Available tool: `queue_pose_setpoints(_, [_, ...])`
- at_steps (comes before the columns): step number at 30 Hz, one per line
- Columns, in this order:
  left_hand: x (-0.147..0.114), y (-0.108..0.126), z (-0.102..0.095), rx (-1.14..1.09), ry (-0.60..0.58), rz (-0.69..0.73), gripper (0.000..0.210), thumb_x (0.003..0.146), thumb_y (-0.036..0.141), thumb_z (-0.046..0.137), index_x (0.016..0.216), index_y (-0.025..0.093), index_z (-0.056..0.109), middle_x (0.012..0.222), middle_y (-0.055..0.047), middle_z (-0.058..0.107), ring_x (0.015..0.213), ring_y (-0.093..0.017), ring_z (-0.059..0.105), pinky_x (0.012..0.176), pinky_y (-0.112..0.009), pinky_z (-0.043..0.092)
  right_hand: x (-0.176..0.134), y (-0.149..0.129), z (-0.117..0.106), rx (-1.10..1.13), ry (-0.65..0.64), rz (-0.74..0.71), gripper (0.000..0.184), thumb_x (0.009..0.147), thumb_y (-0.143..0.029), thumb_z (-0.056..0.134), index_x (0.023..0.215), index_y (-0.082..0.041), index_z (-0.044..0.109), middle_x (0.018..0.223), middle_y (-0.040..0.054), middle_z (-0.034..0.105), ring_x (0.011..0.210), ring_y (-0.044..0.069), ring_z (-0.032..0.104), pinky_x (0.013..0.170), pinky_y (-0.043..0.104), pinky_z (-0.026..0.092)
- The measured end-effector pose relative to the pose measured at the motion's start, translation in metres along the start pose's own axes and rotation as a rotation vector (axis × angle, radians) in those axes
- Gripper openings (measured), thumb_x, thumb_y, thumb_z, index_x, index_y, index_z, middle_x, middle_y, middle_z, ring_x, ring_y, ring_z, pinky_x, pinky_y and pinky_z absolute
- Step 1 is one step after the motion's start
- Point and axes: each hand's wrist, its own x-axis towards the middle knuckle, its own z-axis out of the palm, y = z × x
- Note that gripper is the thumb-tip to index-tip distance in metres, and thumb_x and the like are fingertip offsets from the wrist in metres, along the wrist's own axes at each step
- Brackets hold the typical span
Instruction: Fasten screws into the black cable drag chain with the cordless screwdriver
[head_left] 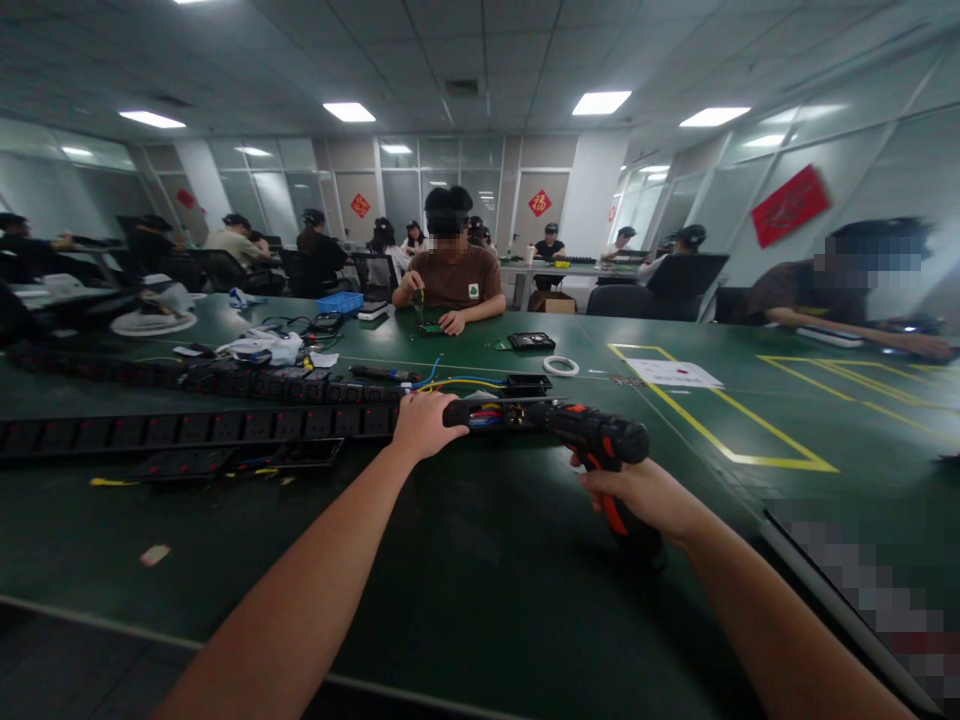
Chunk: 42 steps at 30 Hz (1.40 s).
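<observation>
A long black power strip (292, 424) with a row of sockets lies across the green table. My left hand (426, 428) is closed around its right part, thumb toward the open section where coloured wires (487, 410) show. In my right hand (637, 492) is a black and orange cordless drill (589, 432), gripped by its handle. The drill's front end points left at the right end of the strip; whether its tip touches a screw is too small to tell. Behind the strip sits a small black socket piece (528, 385), with blue and yellow wires running left of it.
A second black strip (225, 380) lies behind, near loose cables and white plastic bags (266, 347). Black frames (307, 453) lie in front. Farther off are a tape roll (561, 366), a paper sheet (671, 373), a blue basket (340, 302) and a co-worker (457, 275) across the table.
</observation>
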Motion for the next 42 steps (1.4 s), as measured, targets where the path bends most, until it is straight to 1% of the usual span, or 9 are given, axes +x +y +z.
queue_pose_setpoints(6, [-0.0002,0.0013,-0.0015,0.009,-0.005,-0.01,0.058,0.08,0.062,0.07,0.127,0.029,0.063,0.126,-0.006,0.067,0.119,-0.031,0.057,0.103,-0.047,0.034,0.0006,0.0011,0.0,-0.006,0.007,-0.001,0.034,0.071,-0.035,0.068,0.099,-0.018,0.059,0.059,-0.0035,0.062,0.06,0.019,0.062,0.055,0.03,0.047])
queue_pose_setpoints(10, [-0.0006,0.003,-0.0026,0.011,-0.002,-0.009,0.055,0.079,0.06,0.071,0.124,0.029,0.065,0.125,-0.007,0.068,0.118,-0.032,0.058,0.102,-0.047,0.035,0.0008,0.0027,-0.0001,0.015,0.012,0.0,0.033,0.07,-0.035,0.068,0.098,-0.018,0.059,0.059,-0.0035,0.062,0.06,0.02,0.063,0.056,0.031,0.048])
queue_pose_setpoints(18, [-0.0001,0.002,-0.0017,0.011,0.006,-0.01,0.056,0.079,0.06,0.071,0.125,0.029,0.065,0.126,-0.006,0.068,0.118,-0.032,0.058,0.101,-0.047,0.035,0.0016,0.0031,-0.0011,0.005,0.003,-0.006,0.032,0.071,-0.035,0.068,0.097,-0.018,0.06,0.06,-0.0036,0.062,0.059,0.019,0.063,0.055,0.03,0.047])
queue_pose_setpoints(27, [-0.0005,0.0043,-0.0047,0.01,-0.018,-0.019,0.056,0.08,0.061,0.07,0.126,0.029,0.064,0.127,-0.006,0.067,0.12,-0.031,0.056,0.103,-0.047,0.034,-0.0004,0.001,-0.0018,-0.002,0.002,0.004,0.03,0.071,-0.037,0.068,0.095,-0.02,0.06,0.061,-0.0034,0.062,0.061,0.02,0.064,0.057,0.031,0.047])
queue_pose_setpoints(32, [-0.0002,0.0039,-0.0039,0.01,-0.03,-0.025,0.056,0.08,0.061,0.069,0.126,0.029,0.064,0.129,-0.007,0.066,0.121,-0.032,0.056,0.104,-0.048,0.034,-0.0024,-0.0016,-0.0014,0.005,0.007,0.012,0.037,0.07,-0.036,0.07,0.102,-0.019,0.062,0.06,-0.0035,0.061,0.06,0.021,0.063,0.057,0.032,0.047])
queue_pose_setpoints(36, [-0.0002,0.0034,-0.0032,0.007,-0.028,-0.026,0.056,0.081,0.061,0.069,0.127,0.029,0.064,0.128,-0.007,0.067,0.121,-0.032,0.056,0.104,-0.048,0.033,-0.0022,0.0001,-0.0016,0.01,-0.008,-0.003,0.045,0.071,-0.037,0.072,0.111,-0.016,0.062,0.062,-0.003,0.062,0.062,0.02,0.063,0.059,0.032,0.047])
queue_pose_setpoints(42, [-0.0003,0.0045,-0.005,0.007,-0.038,-0.029,0.057,0.081,0.061,0.069,0.127,0.029,0.063,0.128,-0.007,0.067,0.121,-0.032,0.055,0.104,-0.047,0.034,-0.001,0.0027,-0.0012,-0.006,-0.016,-0.023,0.051,0.074,-0.042,0.074,0.116,-0.016,0.063,0.063,-0.0022,0.062,0.063,0.021,0.063,0.059,0.032,0.045])
